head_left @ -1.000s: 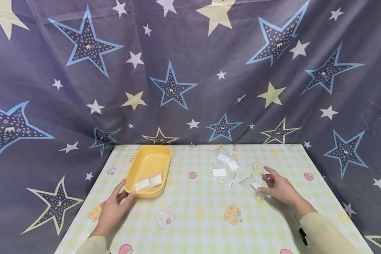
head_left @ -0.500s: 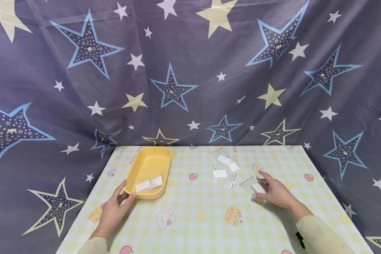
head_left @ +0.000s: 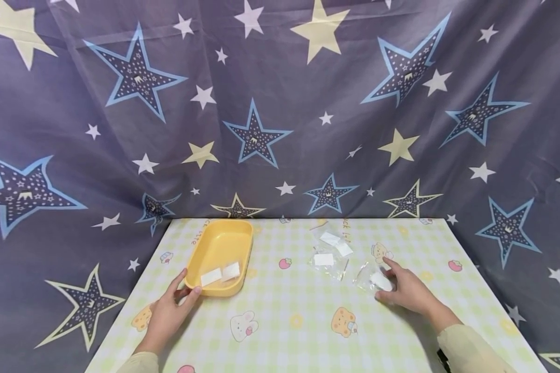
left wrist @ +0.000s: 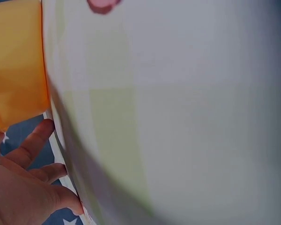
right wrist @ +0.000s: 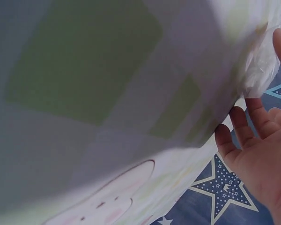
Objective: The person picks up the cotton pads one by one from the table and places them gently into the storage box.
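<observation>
Head view: the left hand (head_left: 167, 314) sits at the near left corner of a yellow tray (head_left: 222, 291), thumb against the near wall and forefinger along the left side. Its fingers are spread, touching from outside rather than closing over the rim, a placing that probably serves to steady the tray. On the right half of the table (head_left: 287, 298), the right hand (head_left: 408, 291) pinches the right end of a clear bag (head_left: 365, 277) between thumb and fingers. The white card (head_left: 381, 282) in it looks bowed, perhaps from being squeezed; holding it at that stiffer spot likely gives a surer hold than the slippery film. The right wrist view also shows crumpled plastic between thumb and forefinger, the other fingers set apart below it.

As for containers, the tray stands on the far left of the table, open side up. Two white cards lie side by side at its near end, one left (head_left: 211, 277), one right (head_left: 231, 271); they appear to be in clear wrapping. Left of the held bag and a little farther off lies another bag (head_left: 335, 269) with one white card; just beyond it, two more cards (head_left: 337, 243) overlap, in one bag or two, I cannot tell.
</observation>
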Demonstrator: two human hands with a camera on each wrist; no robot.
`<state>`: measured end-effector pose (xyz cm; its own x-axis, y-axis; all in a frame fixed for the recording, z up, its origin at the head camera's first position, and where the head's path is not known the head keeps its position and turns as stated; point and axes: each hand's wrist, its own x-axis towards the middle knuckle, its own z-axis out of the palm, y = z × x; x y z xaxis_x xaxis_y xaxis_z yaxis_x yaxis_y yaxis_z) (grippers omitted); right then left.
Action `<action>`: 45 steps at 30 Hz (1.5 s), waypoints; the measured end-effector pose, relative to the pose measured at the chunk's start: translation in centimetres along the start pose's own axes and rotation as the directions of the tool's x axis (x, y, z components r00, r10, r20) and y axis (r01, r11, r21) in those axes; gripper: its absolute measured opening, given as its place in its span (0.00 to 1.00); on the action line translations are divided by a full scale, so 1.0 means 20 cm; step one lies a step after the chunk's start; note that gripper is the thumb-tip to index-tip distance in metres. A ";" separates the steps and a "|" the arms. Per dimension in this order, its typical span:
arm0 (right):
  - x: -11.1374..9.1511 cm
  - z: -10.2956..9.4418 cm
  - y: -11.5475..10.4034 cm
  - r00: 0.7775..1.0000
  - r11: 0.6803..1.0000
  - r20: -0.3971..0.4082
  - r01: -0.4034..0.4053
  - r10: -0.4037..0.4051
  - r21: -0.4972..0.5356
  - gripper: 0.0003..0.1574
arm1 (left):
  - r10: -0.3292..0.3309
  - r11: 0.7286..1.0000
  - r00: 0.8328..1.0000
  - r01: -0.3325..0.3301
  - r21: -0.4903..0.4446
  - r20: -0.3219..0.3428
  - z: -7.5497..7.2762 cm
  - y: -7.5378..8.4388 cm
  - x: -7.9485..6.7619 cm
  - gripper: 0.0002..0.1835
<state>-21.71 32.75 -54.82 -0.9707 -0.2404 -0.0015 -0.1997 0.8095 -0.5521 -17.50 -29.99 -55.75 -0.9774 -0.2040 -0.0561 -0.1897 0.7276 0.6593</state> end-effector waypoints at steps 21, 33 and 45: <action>-0.04 0.02 0.02 0.994 0.997 -0.101 0.043 -0.049 -0.062 0.62 | -0.037 0.999 0.998 0.035 -0.036 -0.056 0.05 0.13 -0.02 0.51; -0.03 0.05 0.03 0.991 1.000 -0.130 0.029 -0.030 -0.011 0.57 | -0.046 0.999 0.998 0.047 -0.014 0.046 -0.04 0.13 0.01 0.57; -0.04 0.03 0.04 0.995 0.995 -0.089 -0.040 0.048 0.093 0.62 | -0.077 0.994 0.992 0.084 -0.068 0.101 -0.05 0.11 0.04 0.58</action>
<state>-21.09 33.17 -55.79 -0.9873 -0.1524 0.0457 -0.1472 0.7655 -0.6263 -18.52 -29.19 -53.67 -0.9643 -0.1925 -0.1818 -0.2644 0.6617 0.7016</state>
